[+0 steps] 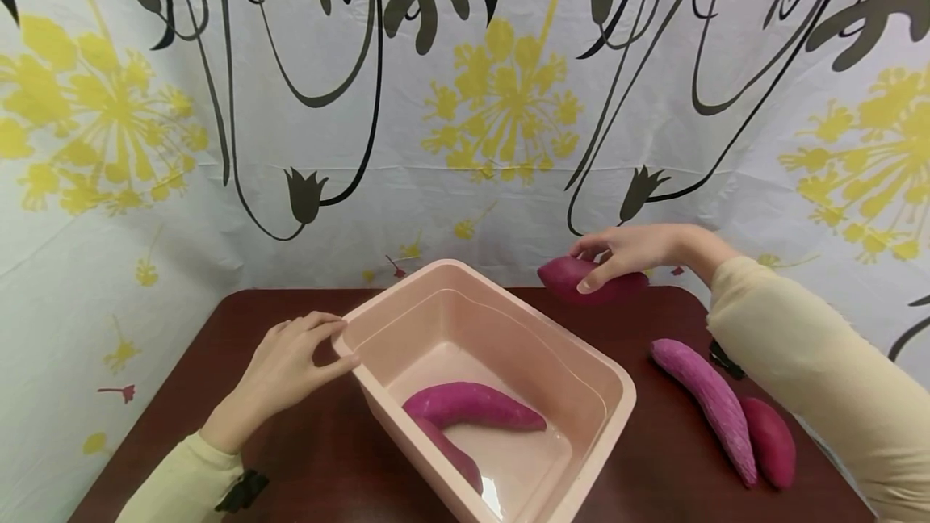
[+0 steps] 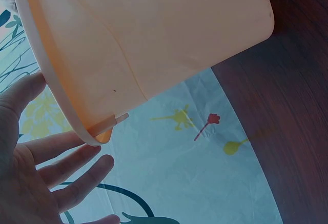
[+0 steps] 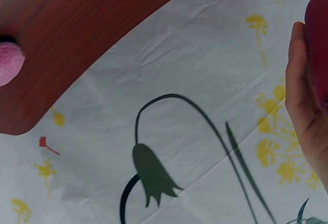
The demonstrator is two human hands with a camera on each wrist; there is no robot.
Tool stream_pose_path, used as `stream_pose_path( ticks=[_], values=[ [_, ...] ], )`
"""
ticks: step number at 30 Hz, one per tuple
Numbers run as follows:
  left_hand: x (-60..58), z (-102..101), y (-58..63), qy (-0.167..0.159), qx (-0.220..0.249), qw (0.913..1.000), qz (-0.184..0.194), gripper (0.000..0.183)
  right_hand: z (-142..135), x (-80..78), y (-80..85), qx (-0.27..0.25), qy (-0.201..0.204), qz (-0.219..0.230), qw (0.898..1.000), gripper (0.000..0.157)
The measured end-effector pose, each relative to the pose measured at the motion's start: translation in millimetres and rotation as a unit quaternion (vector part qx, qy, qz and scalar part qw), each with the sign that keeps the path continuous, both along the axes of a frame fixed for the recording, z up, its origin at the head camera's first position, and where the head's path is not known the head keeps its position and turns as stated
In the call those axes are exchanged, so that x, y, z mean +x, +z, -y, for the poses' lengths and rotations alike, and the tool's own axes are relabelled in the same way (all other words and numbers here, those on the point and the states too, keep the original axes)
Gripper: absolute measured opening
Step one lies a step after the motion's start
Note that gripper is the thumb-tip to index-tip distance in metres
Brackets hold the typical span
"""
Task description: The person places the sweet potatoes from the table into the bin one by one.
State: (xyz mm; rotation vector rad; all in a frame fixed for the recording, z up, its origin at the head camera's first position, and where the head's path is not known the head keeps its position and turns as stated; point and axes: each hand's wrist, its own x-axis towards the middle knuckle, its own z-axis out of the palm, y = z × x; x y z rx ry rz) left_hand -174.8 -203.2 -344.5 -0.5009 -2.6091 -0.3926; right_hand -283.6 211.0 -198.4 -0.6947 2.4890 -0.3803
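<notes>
Two hands work apart — the right hand (image 1: 639,253) grasps a sweet potato (image 1: 592,279) at the table's (image 1: 291,442) far edge, long axis across the frame, right of the pink tub (image 1: 363,378) whose corner the left hand's (image 1: 286,366) relaxed fingers touch — five potatoes altogether: one held, two in the tub (image 1: 472,406), two lying lower right (image 1: 726,414).

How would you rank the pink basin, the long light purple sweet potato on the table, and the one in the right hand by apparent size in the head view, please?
1. Pink basin.
2. Long light purple sweet potato.
3. Sweet potato in the right hand; partly covered and farther away, so unsure.
</notes>
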Motion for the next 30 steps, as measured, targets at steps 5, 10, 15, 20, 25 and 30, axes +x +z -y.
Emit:
stream_pose_path(
  ticks=[5,10,15,20,25,30],
  values=[
    [0.3,-0.6,-0.1,0.001,-0.001,1.0000,0.001,0.053,16.3,0.6,-0.2,-0.009,0.011,0.025,1.000,0.064],
    [0.6,-0.8,0.2,0.002,-0.002,1.0000,0.005,0.054,33.1,-1.2,-2.1,-0.013,0.043,0.032,0.998,0.059],
    [0.7,-0.6,-0.7,0.002,-0.001,1.0000,0.007,0.054,51.6,-1.1,-4.4,-0.010,0.063,0.041,0.997,0.055],
    [0.5,-0.2,-2.1,0.001,0.001,1.0000,0.009,0.054,69.0,0.4,-9.5,-0.009,0.081,0.039,0.996,0.054],
    [0.3,-0.1,-2.5,0.001,0.000,0.9999,0.011,0.055,84.8,-0.8,-16.5,-0.011,0.116,0.043,0.992,0.050],
    [0.3,-0.5,-2.1,0.003,0.001,0.9999,0.014,0.055,99.4,1.2,-19.7,-0.012,0.134,0.041,0.990,0.049]
  ],
)
